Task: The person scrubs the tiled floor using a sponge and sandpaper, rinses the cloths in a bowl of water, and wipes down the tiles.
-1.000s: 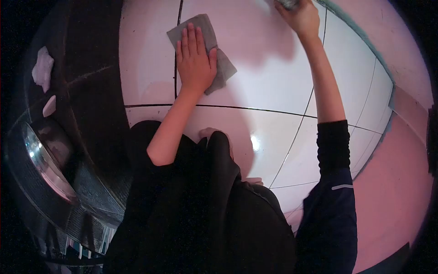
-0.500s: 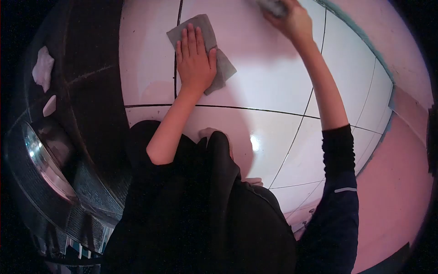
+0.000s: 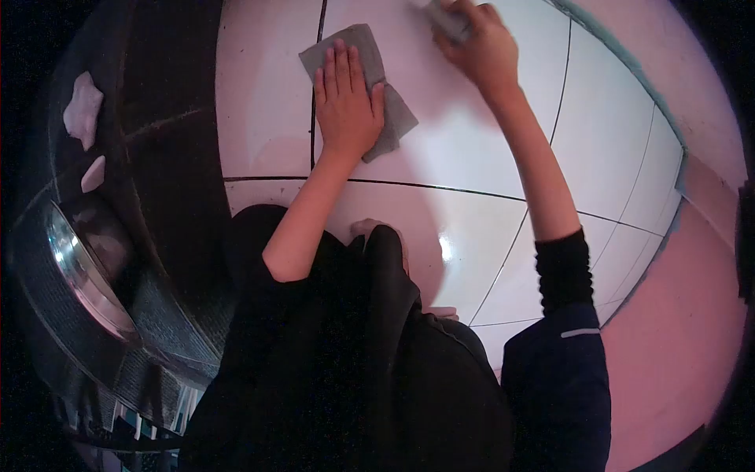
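Note:
My left hand (image 3: 348, 114) lies flat, fingers stretched out, on a folded grey cloth (image 3: 399, 118) on the white tiled floor (image 3: 472, 169). At the top of the view my right hand (image 3: 486, 51) has its fingers wrapped round a greyish pad or cloth (image 3: 450, 21), blurred by motion. The pad is at or just above the tiles, and its underside is hidden.
Dark tiles (image 3: 169, 75) run along the left. On them lie a crumpled white piece (image 3: 82, 110) and a small white piece (image 3: 93, 175), beside a shiny metal basin (image 3: 82, 275). A pink wall (image 3: 668, 330) stands at the right.
My right hand has moved left and slightly down with the grey pad in it. My left hand stays on the cloth. The whole view has shifted slightly.

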Tool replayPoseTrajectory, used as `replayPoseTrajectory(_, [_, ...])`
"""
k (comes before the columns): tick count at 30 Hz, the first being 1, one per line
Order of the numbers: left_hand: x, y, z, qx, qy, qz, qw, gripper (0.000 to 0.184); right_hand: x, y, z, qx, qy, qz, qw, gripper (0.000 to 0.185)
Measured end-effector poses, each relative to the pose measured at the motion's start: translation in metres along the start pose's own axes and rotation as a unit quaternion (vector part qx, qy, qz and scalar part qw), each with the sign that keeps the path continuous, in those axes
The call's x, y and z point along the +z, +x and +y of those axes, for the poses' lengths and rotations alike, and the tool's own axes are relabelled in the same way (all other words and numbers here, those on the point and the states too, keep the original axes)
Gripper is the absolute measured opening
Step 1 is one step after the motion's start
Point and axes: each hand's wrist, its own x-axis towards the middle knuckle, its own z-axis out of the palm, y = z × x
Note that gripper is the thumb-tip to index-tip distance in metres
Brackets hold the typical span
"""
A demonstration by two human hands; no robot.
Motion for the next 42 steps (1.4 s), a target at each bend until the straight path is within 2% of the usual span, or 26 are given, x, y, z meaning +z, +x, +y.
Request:
replayPoseTrajectory(3, [0.002, -0.001, 0.001, 0.01, 0.005, 0.001, 1.0, 0.063, -0.007, 0.006, 0.014, -0.007, -0.02, -0.029, 0.999, 0.033])
replayPoseTrajectory(4, [0.002, 0.0, 0.001, 0.009, 0.005, 0.003, 1.0, 0.063, -0.016, 0.02, 0.01, 0.055, -0.045, -0.029, 0.997, 0.033])
replayPoseTrajectory(5, [0.001, 0.0, 0.001, 0.01, 0.007, 0.004, 1.0, 0.062, -0.015, 0.026, 0.022, 0.042, -0.018, 0.036, 0.998, 0.032])
replayPoseTrajectory(7, [0.0, 0.001, 0.003, 0.005, 0.005, 0.003, 1.0, 0.062, -0.002, 0.025, 0.014, 0.096, -0.059, 0.052, 0.992, 0.032])
replayPoseTrajectory(9, [0.0, 0.0, 0.001, -0.003, 0.001, -0.001, 1.0, 0.062, 0.005, 0.001, -0.001, -0.001, 0.019, 0.005, 1.0, 0.032])
replayPoseTrajectory(10, [0.0, 0.001, 0.0, 0.001, 0.0, 0.003, 1.0, 0.062, -0.001, -0.008, -0.02, 0.006, -0.012, -0.055, 0.998, 0.034])
replayPoseTrajectory(13, [0.001, 0.0, 0.002, 0.005, 0.0, 0.005, 1.0, 0.062, -0.009, 0.01, -0.007, -0.002, -0.02, -0.028, 0.999, 0.035])
replayPoseTrajectory(17, [-0.001, 0.001, 0.005, -0.009, 0.007, -0.002, 1.0, 0.063, 0.013, 0.012, -0.017, 0.066, -0.021, -0.004, 0.998, 0.038])
replayPoseTrajectory(18, [-0.001, 0.0, 0.004, -0.01, 0.008, -0.002, 1.0, 0.063, 0.014, 0.001, -0.028, -0.018, 0.023, -0.006, 1.0, 0.035])
replayPoseTrajectory(19, [0.0, -0.001, 0.005, -0.015, 0.007, 0.003, 1.0, 0.063, 0.013, -0.008, -0.034, -0.038, 0.022, -0.059, 0.997, 0.034])
replayPoseTrajectory(22, [0.001, -0.002, 0.007, -0.023, 0.017, 0.002, 1.0, 0.064, 0.013, 0.01, -0.019, -0.048, 0.074, -0.032, 0.996, 0.036])
replayPoseTrajectory(24, [0.001, -0.002, 0.008, -0.025, 0.031, -0.002, 0.999, 0.064, 0.017, 0.023, -0.02, 0.05, 0.008, 0.026, 0.998, 0.037])
replayPoseTrajectory(25, [0.001, -0.002, 0.01, -0.03, 0.029, 0.004, 0.999, 0.064, 0.02, 0.019, -0.027, 0.051, 0.01, 0.029, 0.998, 0.037])
replayPoseTrajectory(28, [0.001, -0.003, 0.009, -0.042, 0.027, 0.01, 0.999, 0.064, 0.021, -0.001, -0.044, -0.054, 0.012, -0.078, 0.995, 0.034])
replayPoseTrajectory(31, [0.002, -0.004, 0.011, -0.043, 0.024, 0.008, 0.999, 0.064, 0.017, 0.026, -0.026, -0.036, 0.026, -0.032, 0.998, 0.033])
replayPoseTrajectory(32, [0.002, -0.003, 0.01, -0.043, 0.026, 0.006, 0.999, 0.065, 0.018, 0.032, -0.027, -0.002, 0.025, -0.01, 1.0, 0.033])
replayPoseTrajectory(35, [0.002, -0.004, 0.008, -0.043, 0.018, 0.007, 0.999, 0.065, 0.027, 0.018, -0.049, -0.005, 0.032, -0.058, 0.998, 0.033])
replayPoseTrajectory(36, [0.002, -0.004, 0.008, -0.046, 0.019, 0.007, 0.999, 0.065, 0.026, 0.01, -0.053, -0.061, 0.02, -0.084, 0.994, 0.032])
replayPoseTrajectory(39, [0.004, -0.003, 0.01, -0.042, 0.026, 0.006, 0.999, 0.065, 0.019, 0.031, -0.035, -0.065, 0.028, -0.066, 0.995, 0.03])
replayPoseTrajectory(40, [0.003, -0.003, 0.01, -0.042, 0.022, 0.009, 0.999, 0.065, 0.02, 0.041, -0.031, -0.031, -0.002, -0.048, 0.998, 0.03])
replayPoseTrajectory(42, [0.0, -0.003, 0.008, -0.041, 0.024, 0.012, 0.999, 0.065, 0.024, 0.039, -0.038, -0.025, -0.009, -0.042, 0.999, 0.031])
